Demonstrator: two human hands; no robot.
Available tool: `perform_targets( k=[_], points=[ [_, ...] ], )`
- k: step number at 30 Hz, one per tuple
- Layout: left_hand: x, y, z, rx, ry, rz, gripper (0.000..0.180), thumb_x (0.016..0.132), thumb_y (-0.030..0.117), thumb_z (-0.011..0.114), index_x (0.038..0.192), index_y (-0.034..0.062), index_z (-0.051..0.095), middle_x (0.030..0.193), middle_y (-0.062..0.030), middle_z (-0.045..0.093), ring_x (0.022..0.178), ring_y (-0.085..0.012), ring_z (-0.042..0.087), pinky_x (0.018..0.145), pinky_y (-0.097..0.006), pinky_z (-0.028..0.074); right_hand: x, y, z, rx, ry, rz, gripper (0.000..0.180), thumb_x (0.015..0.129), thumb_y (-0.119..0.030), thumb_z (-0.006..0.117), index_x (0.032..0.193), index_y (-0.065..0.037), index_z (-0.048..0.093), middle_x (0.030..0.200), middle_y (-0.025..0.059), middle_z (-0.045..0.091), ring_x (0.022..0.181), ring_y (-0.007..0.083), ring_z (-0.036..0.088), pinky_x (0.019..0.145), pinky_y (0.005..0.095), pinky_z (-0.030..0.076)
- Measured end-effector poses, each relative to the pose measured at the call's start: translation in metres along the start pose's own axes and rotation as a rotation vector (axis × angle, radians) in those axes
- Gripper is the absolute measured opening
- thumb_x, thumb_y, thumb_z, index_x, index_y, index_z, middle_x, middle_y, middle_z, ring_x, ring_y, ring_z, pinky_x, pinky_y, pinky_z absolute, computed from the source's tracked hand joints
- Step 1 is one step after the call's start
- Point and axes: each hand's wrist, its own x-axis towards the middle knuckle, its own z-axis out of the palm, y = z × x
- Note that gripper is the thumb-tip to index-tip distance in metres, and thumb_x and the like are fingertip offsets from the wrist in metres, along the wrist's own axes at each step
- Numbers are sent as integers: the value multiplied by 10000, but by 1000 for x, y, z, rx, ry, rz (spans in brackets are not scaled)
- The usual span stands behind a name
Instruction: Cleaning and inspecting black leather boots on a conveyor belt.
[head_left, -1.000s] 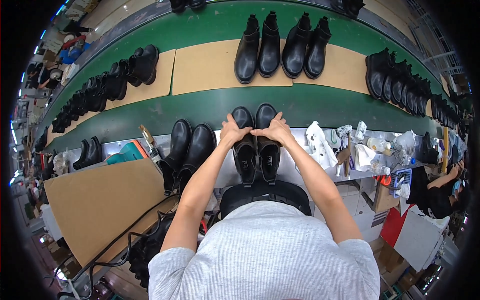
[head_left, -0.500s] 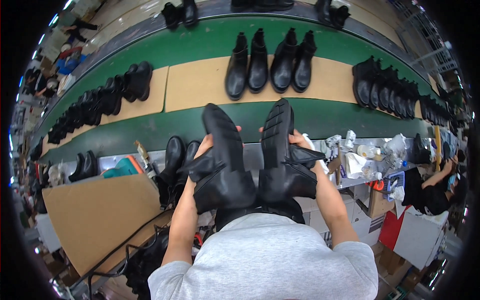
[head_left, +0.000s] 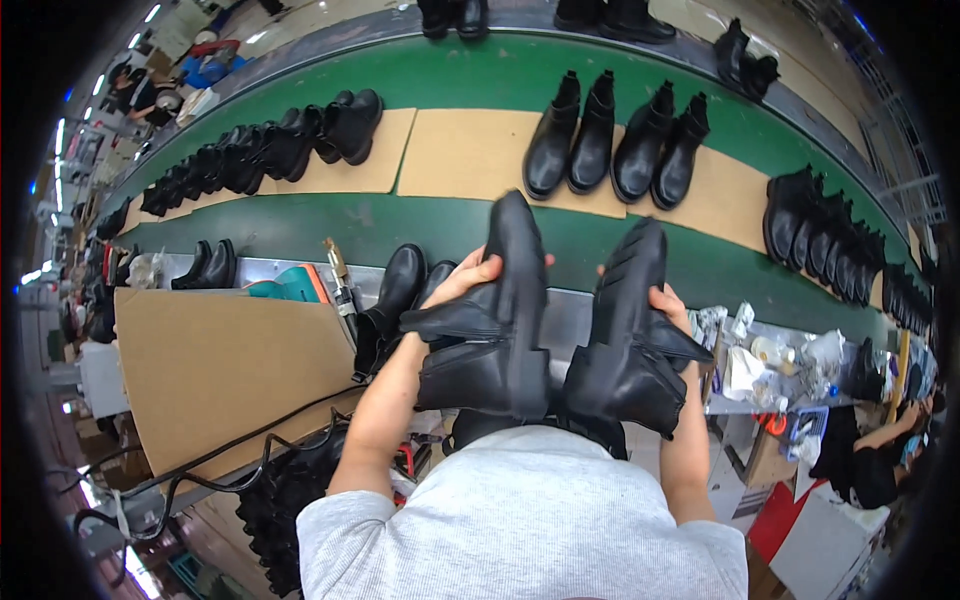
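A black ankle boot [head_left: 516, 285] is gripped in my left hand [head_left: 468, 272], its toe pointing away from me and its sole edge turned toward the other boot. My left thumb presses on the boot's upper. My right hand [head_left: 672, 304] is closed round a second black ankle boot [head_left: 628, 300], whose ridged sole shows partly from above. Both boots are held in front of my body with a gap between them, their shafts nearest me and their sides hanging open. Most of my right fingers are hidden behind the boot.
Beyond my hands runs a green conveyor belt [head_left: 350, 215] with cardboard sheets [head_left: 460, 150] and several black boots [head_left: 555, 135]. At left are a cardboard panel [head_left: 230, 370], a teal tool [head_left: 285, 287] and standing boots [head_left: 400, 280]. Clutter [head_left: 775, 355] fills the right ledge, near another person's arm [head_left: 885, 435].
The left boot has rolled, showing more of its side and less of its sole. The right boot now leans to the right. The whole surroundings have shifted rightward in the view.
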Motion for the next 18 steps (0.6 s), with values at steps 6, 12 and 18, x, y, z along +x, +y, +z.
perform_targets(
  k=[6, 12, 18],
  points=[
    [35, -45, -101, 1649, 647, -226, 933, 732, 259, 726, 1432, -5, 169, 1292, -289, 434, 1142, -370, 499, 979, -390, 406, 53, 80, -31, -1004, 464, 289, 720, 778, -388, 692, 1289, 11, 380, 1174, 184, 546, 1061, 310, 567, 758, 435, 539],
    [-31, -62, 37, 1842, 651, 97, 336, 817, 275, 610, 948, -30, 561, 952, -253, 580, 847, -383, 600, 719, -438, 508, 9, 113, -56, -660, 508, 500, 871, 828, -624, 510, 1440, -84, 206, 1446, 173, 280, 1261, 381, 358, 785, 505, 508],
    [-6, -107, 10, 2081, 342, -545, 360, 754, 297, 683, 952, 1, 630, 909, -233, 655, 850, -367, 653, 644, -369, 547, 19, 129, -39, -576, 347, 527, 779, 866, -608, 451, 1445, -176, 161, 1474, 147, 211, 1327, 441, 225, 766, 547, 500]
  ],
)
